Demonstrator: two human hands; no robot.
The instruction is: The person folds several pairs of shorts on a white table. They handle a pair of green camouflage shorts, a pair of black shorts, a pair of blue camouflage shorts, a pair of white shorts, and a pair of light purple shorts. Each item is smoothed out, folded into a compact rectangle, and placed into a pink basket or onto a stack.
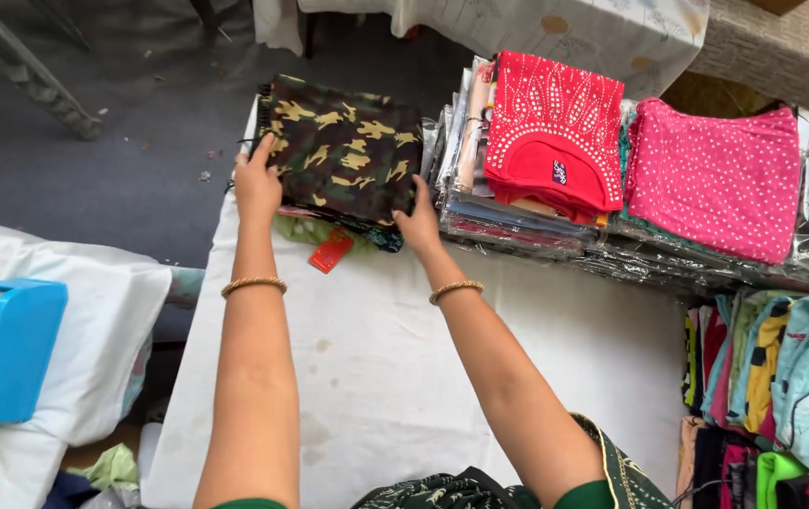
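Observation:
A folded camouflage garment (343, 151) in green, brown and yellow tops a small stack at the far end of a white-covered table (376, 358). My left hand (256, 181) lies on its near left edge, fingers pressed against the cloth. My right hand (418, 221) presses its near right corner, thumb up along the side. A red tag (332, 251) sticks out from under the stack. Each wrist wears a gold bangle.
Right of the stack stand piles of bagged clothes topped by a red beaded garment (555, 132) and a pink dotted one (720, 179). Colourful folded clothes (781, 377) fill the right edge. A blue tape dispenser (4, 349) rests on a white surface at left. Grey floor lies beyond.

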